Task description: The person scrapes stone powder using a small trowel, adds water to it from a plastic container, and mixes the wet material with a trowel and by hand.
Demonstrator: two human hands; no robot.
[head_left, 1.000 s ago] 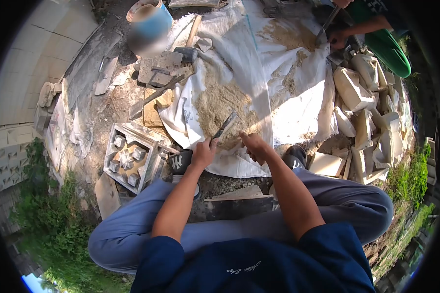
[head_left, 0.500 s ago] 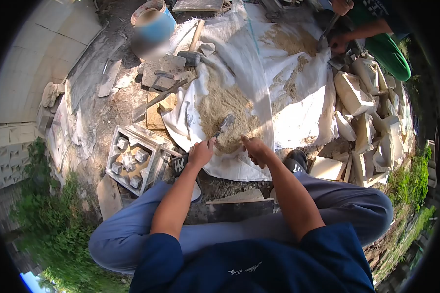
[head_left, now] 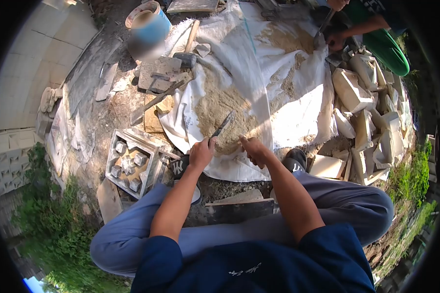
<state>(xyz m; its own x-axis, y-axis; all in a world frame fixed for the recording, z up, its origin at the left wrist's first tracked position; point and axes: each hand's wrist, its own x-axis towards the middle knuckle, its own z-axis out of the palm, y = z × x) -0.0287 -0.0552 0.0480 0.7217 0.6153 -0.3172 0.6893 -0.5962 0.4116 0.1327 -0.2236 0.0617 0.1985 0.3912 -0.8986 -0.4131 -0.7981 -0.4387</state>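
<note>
Trowel (head_left: 224,124), apparently, in left grip (head_left: 201,154)

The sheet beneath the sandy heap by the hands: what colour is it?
The sheet is white, shown best in the head view.

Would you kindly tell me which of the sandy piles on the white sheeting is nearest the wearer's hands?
The near pile, just beyond the left hand and its flat-bladed tool; the far pile, beside a co-worker's hand, lies much farther off.
</note>
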